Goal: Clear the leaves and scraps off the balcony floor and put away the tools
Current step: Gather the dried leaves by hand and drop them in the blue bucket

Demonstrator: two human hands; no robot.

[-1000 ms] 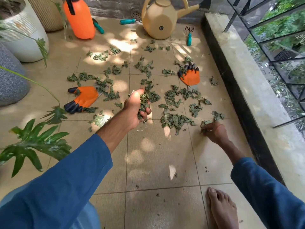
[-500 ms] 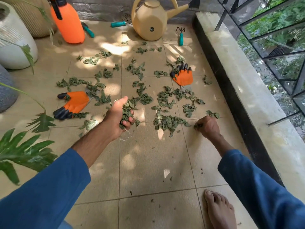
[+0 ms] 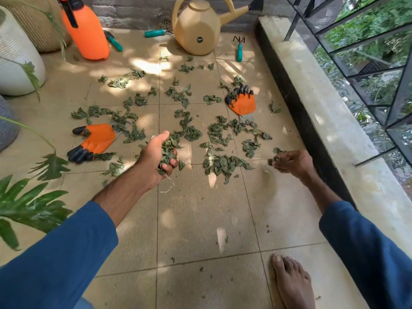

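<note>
Tan balcony tiles (image 3: 200, 219) lie in dappled sun, littered with green leaf scraps. The left hand (image 3: 153, 161) is curled tight round a full wad of leaves (image 3: 167, 150), and a pale thread (image 3: 167, 187) trails from under the fist. The right hand (image 3: 294, 162) pinches a small tuft (image 3: 276, 157) between thumb and fingertips, just off the floor. Between the two hands sits the thickest heap (image 3: 223, 165), and more scraps spread beyond both grips. One orange glove (image 3: 98, 140) lies out past the left fist. The watering can (image 3: 196, 30), sprayer (image 3: 85, 30) and small rake (image 3: 239, 50) lie farthest from the hands, by the wall, not yet put away.

The step looks like gathering by handfuls. The left fist seems nearly full, so the tuft is best tucked in with those fingers loosened only slightly, or light leaves may spill. After that, sweeping the heap together with flat fingers should work better than picking single pieces.
</note>
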